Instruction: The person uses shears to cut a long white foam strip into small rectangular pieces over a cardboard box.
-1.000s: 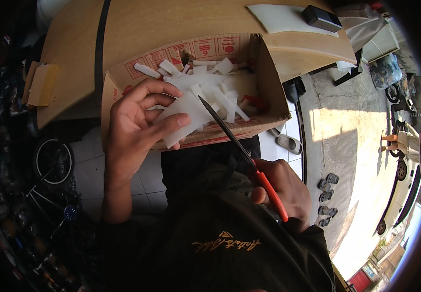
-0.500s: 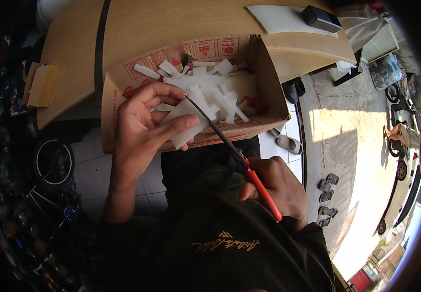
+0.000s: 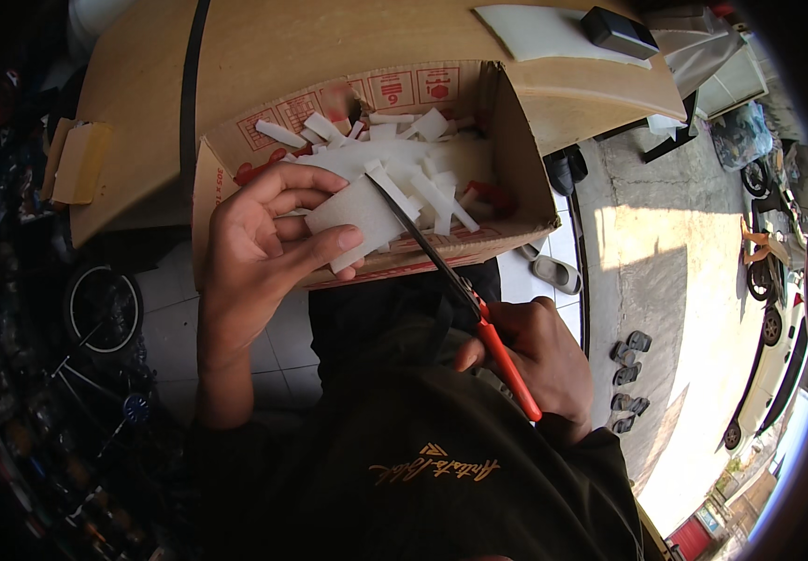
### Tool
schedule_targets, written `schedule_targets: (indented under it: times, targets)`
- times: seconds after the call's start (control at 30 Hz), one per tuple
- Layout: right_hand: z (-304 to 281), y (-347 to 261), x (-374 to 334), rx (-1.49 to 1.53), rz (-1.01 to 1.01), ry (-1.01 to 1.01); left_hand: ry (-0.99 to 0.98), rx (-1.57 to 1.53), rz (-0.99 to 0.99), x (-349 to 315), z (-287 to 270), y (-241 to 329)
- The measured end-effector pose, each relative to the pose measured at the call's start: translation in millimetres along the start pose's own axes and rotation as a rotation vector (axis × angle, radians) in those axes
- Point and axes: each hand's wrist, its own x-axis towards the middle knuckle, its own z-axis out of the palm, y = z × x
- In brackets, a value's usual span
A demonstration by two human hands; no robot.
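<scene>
My left hand (image 3: 259, 229) pinches a small white sheet (image 3: 359, 213), perhaps foam, between thumb and fingers over the near side of an open cardboard box (image 3: 530, 201). My right hand (image 3: 544, 346) grips the red-handled scissors (image 3: 507, 365), whose long dark blades point up and left. The blades lie along the sheet's right edge; whether they touch it is hard to tell, and they look nearly together. Inside the box several white strips (image 3: 446, 201) are heaped with some red bits (image 3: 490, 200) among them.
The box stands against a wooden table (image 3: 282, 47) with a dark strap (image 3: 191, 93) across it. On the table lie a white sheet (image 3: 535, 35) and a dark block (image 3: 619, 33). A small yellow carton (image 3: 83, 164) is at left. Sandals (image 3: 555, 275) rest on the floor at right.
My left hand has shifted slightly left and down with the white sheet, which now shows more of its face. The scissors have hardly moved.
</scene>
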Motion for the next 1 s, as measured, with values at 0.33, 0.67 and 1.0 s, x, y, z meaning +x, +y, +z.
schedule_targets:
  times: [0.33, 0.67, 1.0]
  targets:
    - [-5.5, 1.3, -2.0, 0.06, 0.056, -0.057, 0.009, -0.022, 0.002, -3.3, 1.7, 3.8]
    - [-2.3, 1.9, -10.4, 0.057, -0.013, -0.038, 0.064, -0.041, 0.105, -2.0, 3.4, -6.2]
    - [-1.7, -3.5, 2.4, 0.068, -0.012, -0.173, 0.034, -0.076, 0.065, 1.3, 11.4, -6.6]
